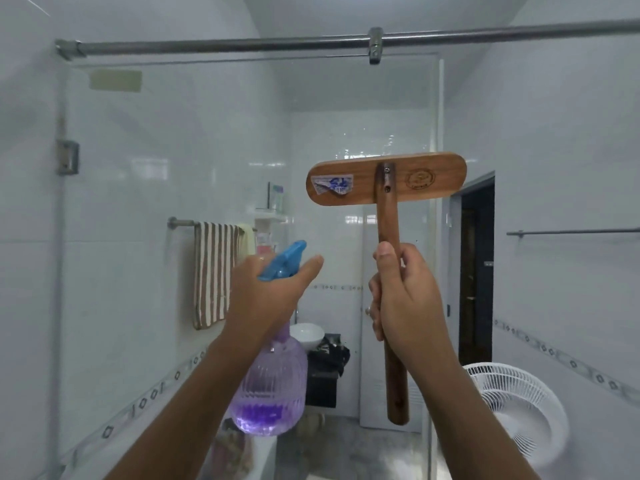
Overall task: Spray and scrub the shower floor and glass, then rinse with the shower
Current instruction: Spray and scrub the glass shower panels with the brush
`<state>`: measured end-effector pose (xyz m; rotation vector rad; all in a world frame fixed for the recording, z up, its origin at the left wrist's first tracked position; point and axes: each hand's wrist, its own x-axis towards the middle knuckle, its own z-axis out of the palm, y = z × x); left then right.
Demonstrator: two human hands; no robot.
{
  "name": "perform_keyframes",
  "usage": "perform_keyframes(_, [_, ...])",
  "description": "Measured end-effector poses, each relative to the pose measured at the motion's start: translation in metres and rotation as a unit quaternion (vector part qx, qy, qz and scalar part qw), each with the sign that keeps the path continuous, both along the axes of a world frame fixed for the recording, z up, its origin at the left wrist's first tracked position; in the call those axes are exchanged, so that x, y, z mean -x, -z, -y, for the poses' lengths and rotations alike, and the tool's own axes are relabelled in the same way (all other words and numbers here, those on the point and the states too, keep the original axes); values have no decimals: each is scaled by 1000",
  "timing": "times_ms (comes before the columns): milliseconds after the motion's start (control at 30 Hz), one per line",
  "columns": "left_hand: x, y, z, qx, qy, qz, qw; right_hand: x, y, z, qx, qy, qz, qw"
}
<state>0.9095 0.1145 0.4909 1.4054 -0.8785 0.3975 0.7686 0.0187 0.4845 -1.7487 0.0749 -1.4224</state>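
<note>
At the far left, the clear glass shower panel (138, 202) stands upright, fixed to the white-tiled wall by a small metal hinge (67, 157) and topped by a long steel rail (221, 46) that runs across the whole view. Seen through the glass, a brown-and-white striped towel (213, 273) hangs from a short metal bar (181, 222) on the tiled wall beyond.

Next comes the left hand (268, 299), raised in front of the glass and clenched round the neck of a ribbed, clear purple plastic spray bottle (268, 386). Its blue trigger head (284, 261) pokes up above the knuckles and points away towards the glass. Violet liquid fills only the bottom of the bottle. Behind the bottle, lower down, a white bowl-shaped basin (306, 334) sits on a dark unit (325, 372).

To the right of the bottle, the right hand (405, 296) grips the round brown wooden handle of a scrubbing brush (386, 178), thumb laid up along the shaft. The brush is held upright, its flat oval wooden head crosswise at the top, well above both hands, with a torn sticker on its left half and a round stamp on its right. The bristles face away and cannot be seen; whether they touch the glass cannot be told.

Further right is a dark open doorway (476, 271), and low in the corner a white fan grille (519, 407).
</note>
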Motion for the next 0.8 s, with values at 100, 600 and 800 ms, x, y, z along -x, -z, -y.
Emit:
perform_keyframes(100, [2,3,7,-4,13,-7,1000,3,1,0,0,6,-4,1000])
perform_keyframes(600, [1,5,6,4,37,-21,999,-10,4,6,-3,40,-35,999])
perform_keyframes(800, [-2,6,2,-2,25,11,1000,-11,2,3,-10,36,-25,999])
